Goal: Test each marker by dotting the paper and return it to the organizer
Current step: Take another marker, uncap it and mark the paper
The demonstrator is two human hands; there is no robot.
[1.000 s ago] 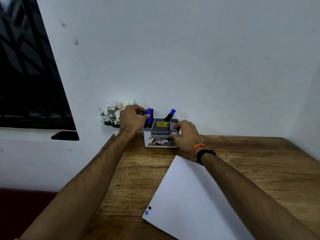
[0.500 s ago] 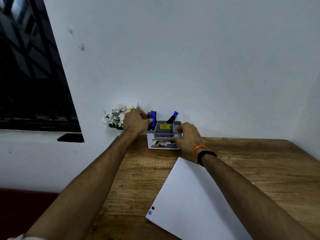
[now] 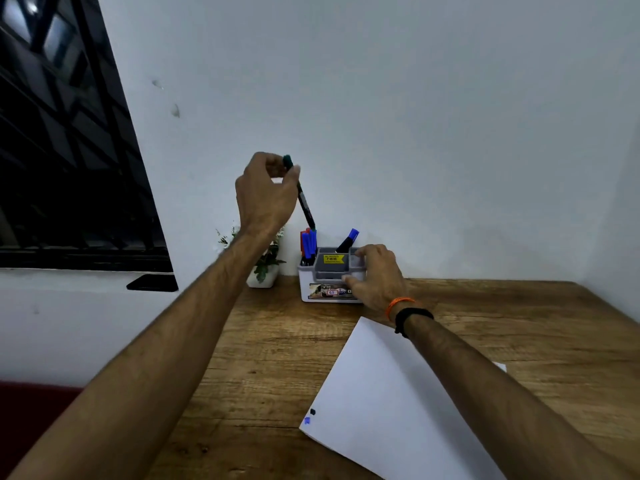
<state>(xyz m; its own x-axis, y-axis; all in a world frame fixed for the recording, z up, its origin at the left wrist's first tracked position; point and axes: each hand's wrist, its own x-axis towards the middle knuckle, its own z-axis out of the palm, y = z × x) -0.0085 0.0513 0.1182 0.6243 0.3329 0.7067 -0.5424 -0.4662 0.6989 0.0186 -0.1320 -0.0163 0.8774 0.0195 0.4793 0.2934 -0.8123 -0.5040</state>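
Observation:
A white and grey organizer (image 3: 320, 271) stands at the table's back edge against the wall. My left hand (image 3: 265, 192) is raised above it, shut on a black marker with a green cap (image 3: 304, 202), whose lower end hangs just over the left compartment. Several blue and red markers (image 3: 308, 242) stand in that compartment, and one blue-capped marker (image 3: 348, 240) leans in a rear slot. My right hand (image 3: 377, 277) grips the organizer's right side. A white paper (image 3: 381, 403) lies on the table with a black dot (image 3: 312, 411) and a blue dot (image 3: 306, 420) near its left corner.
A small potted plant (image 3: 265, 268) stands left of the organizer, partly behind my left forearm. The wooden table (image 3: 277, 358) meets white walls at the back and right. A dark window (image 3: 62, 150) fills the left, with a black phone (image 3: 152, 282) on its sill.
My left hand has lifted the green-capped marker up out of the organizer's left compartment. My right hand stays on the organizer. The camera view has tilted slightly.

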